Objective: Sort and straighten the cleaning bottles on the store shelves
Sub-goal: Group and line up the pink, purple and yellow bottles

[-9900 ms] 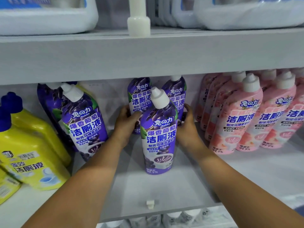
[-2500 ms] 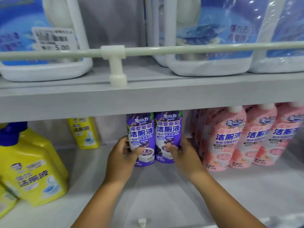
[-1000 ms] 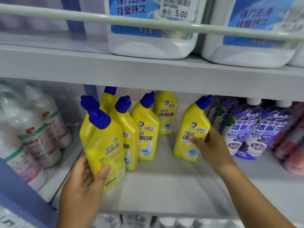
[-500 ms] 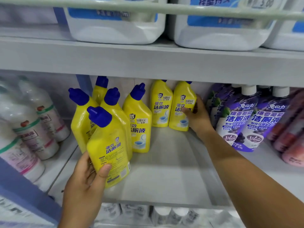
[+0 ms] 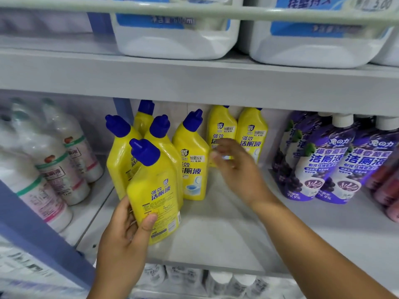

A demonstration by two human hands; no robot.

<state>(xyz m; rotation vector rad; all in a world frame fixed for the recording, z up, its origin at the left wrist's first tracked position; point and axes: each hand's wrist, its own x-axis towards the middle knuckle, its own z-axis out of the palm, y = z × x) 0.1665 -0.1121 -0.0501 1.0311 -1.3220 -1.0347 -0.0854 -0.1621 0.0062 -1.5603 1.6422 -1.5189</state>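
Several yellow cleaner bottles with blue caps stand on the middle shelf (image 5: 216, 238). My left hand (image 5: 127, 231) grips the lower body of the front yellow bottle (image 5: 155, 193), which tilts left near the shelf's front edge. Two yellow bottles (image 5: 251, 134) stand side by side against the back wall. My right hand (image 5: 235, 169) hovers blurred in front of them with fingers spread, holding nothing. Another yellow bottle (image 5: 193, 160) stands just left of that hand.
Purple cleaner bottles (image 5: 336, 160) fill the shelf's right side, with pink ones at the far right edge. White bottles (image 5: 54, 167) stand beyond a blue upright (image 5: 123, 108) on the left. Large white jugs (image 5: 174, 37) sit behind a rail on the shelf above.
My right hand has let go of the yellow bottle it pushed to the back wall and has drawn back toward me. My left hand still holds the front bottle.
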